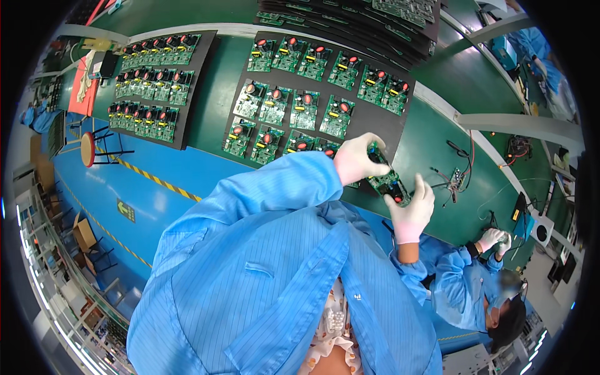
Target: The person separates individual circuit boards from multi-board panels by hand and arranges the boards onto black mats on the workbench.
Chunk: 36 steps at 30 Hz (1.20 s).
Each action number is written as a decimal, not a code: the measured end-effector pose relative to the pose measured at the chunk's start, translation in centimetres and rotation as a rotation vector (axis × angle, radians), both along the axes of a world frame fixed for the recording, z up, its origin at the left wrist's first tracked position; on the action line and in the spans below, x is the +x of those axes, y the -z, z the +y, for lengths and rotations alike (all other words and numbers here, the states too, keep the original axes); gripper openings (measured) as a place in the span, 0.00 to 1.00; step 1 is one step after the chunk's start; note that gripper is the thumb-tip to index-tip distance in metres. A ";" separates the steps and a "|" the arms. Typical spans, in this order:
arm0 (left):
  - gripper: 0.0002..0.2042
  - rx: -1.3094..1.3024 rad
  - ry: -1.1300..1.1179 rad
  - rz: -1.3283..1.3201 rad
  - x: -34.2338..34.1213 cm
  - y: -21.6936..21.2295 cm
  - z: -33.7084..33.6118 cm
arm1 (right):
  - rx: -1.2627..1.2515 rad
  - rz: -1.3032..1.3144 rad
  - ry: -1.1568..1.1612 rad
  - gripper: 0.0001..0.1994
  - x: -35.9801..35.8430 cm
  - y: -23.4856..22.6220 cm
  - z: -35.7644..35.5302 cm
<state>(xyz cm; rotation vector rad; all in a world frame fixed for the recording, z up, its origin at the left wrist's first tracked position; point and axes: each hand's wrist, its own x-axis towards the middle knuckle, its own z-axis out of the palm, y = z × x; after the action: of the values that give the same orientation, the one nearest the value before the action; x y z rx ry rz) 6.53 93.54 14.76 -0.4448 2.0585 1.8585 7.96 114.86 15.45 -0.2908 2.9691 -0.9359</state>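
You hold a green rectangular circuit board (387, 181) with small black and red parts between both hands, above the near edge of the green tabletop (431, 144). Your left hand (361, 157), in a white glove, closes around the board's far end, fingers curled over it. Your right hand (411, 212), also in a white glove, grips the near end from below, fingers folded on the edge. Your sleeves are light blue work-coat fabric.

Just behind the board lies a black rectangular mat (381, 119) carrying rows of similar green circuit boards with red-topped parts. A second black mat (187, 94) with three more rows of boards lies well apart to the left on the same tabletop. Further black trays (350, 22) of boards are stacked at the far end. To the right of your hands, loose black and red wires (459, 178) rest on the green surface.

The floor (100, 187) is blue with a yellow-and-black striped line, and a round red stool (89, 149) stands on it. Another person in a blue coat and white gloves (494, 240) works at lower right.
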 end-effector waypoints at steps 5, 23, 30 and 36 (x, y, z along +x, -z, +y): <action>0.29 0.040 0.092 0.129 2.0 -2.1 -0.8 | -0.142 -0.326 -0.221 0.27 -0.8 -1.9 2.4; 0.27 -0.393 0.383 0.137 -10.1 4.0 -4.3 | -0.974 -0.642 0.261 0.19 -6.5 2.8 0.4; 0.23 -0.696 0.617 0.394 -13.1 9.3 -2.6 | -0.714 -0.339 0.428 0.28 -10.4 13.1 -3.1; 0.21 -0.969 0.514 0.663 -11.2 9.6 -3.0 | -0.343 -0.271 0.492 0.32 -10.9 13.7 -4.5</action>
<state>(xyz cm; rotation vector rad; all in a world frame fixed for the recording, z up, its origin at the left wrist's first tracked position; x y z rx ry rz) -4.69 90.56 5.14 0.5506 3.0349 0.6457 -2.89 110.40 1.75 0.5503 2.6556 -1.3963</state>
